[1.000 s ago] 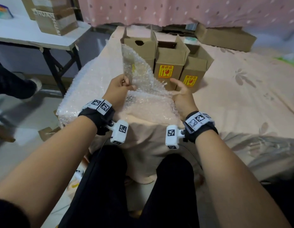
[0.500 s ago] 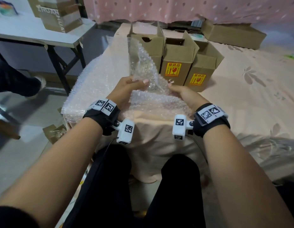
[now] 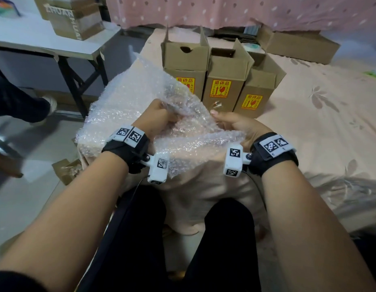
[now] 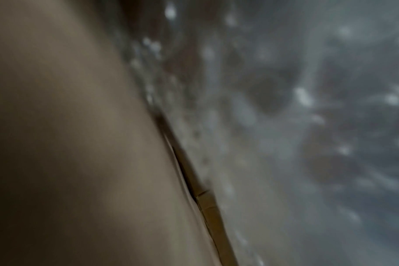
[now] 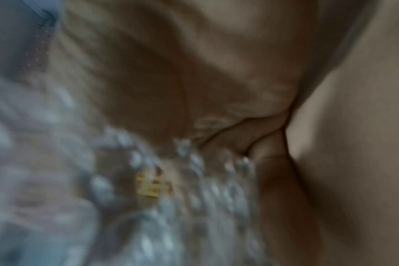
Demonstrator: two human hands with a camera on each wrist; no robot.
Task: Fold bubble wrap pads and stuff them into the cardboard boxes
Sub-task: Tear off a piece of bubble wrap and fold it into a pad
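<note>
Clear bubbly plastic fills the space between the two hands: the pad [image 3: 189, 131] is a crumpled sheet at the near edge of the bed [image 3: 321, 114]. Its long way runs left to right, from one hand across to the other, and one loose flap sticks up and away toward the boxes [image 3: 222, 81]. More wrap [image 3: 117, 98] lies spread over the bed's near left corner, under the pad.

The left hand [image 3: 156, 116] is a fist, knuckles up, with its fingers curled round a bunch of the pad. The right hand [image 3: 238, 125] holds the pad's right end, thumb on top and pointing left, fingers tucked under the plastic. Both forearms reach forward over the person's dark legs.

The three boxes stand upright in a row further back on the bed, tops open and flaps up, each with a yellow sticker on the front.

The two wrist views are blurred. They show only skin pressed against bubbly plastic.
</note>
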